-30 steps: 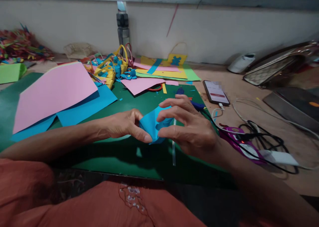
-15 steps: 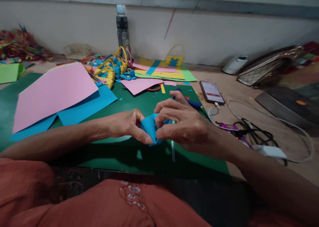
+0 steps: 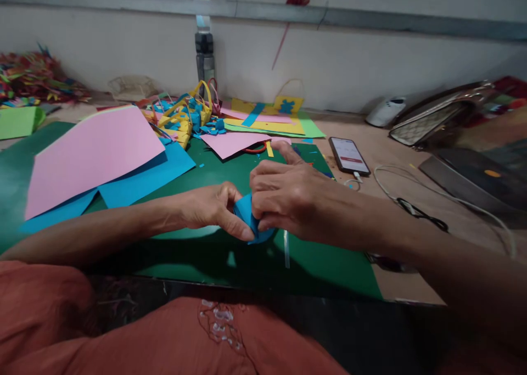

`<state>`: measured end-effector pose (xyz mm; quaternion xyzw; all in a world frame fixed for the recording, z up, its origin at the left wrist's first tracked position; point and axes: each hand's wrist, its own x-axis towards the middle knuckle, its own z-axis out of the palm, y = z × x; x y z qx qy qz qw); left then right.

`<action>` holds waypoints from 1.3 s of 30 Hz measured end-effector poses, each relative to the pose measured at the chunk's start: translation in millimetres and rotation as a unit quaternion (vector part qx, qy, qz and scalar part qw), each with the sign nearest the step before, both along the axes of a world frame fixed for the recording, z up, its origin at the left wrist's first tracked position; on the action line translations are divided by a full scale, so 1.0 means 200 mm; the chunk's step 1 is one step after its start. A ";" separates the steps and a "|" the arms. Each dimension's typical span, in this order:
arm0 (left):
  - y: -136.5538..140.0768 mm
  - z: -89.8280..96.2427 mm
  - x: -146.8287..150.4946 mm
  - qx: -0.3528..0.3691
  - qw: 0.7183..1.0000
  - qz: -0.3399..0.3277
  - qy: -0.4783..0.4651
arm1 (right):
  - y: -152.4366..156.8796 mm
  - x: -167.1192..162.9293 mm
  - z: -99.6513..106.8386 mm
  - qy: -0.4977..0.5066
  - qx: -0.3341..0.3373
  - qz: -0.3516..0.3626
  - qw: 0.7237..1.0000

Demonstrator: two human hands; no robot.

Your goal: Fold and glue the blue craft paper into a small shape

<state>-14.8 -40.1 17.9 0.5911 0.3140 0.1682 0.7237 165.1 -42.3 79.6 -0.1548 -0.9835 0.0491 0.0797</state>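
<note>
Between my hands, over the green mat (image 3: 333, 270), is a small folded piece of blue paper (image 3: 246, 210). My left hand (image 3: 216, 210) grips its left side, thumb along the near edge. My right hand (image 3: 284, 194) curls over the right side of the paper with bent fingers pressed on it, and one finger sticks up and away. The right fingers hide much of the paper, so its full shape cannot be made out. A thin clear stick (image 3: 287, 250) lies on the mat just below my right hand.
Left lie a pink sheet (image 3: 99, 152) and a blue sheet (image 3: 152, 177). Behind are small yellow paper baskets (image 3: 177, 123), stacked coloured sheets (image 3: 272, 117) and red-handled scissors (image 3: 256, 150) partly under pink paper. A phone (image 3: 349, 155) with a charging cable (image 3: 453, 187) lies right.
My right hand has shifted slightly left and closed further over the blue paper, its forearm swinging up across the cables. My left hand keeps its hold almost unmoved.
</note>
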 end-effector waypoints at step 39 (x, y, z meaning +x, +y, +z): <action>0.01 -0.03 -0.02 -0.031 0.998 -0.056 -0.021 | 0.27 -0.13 0.05 -0.187 -0.323 -0.045 0.927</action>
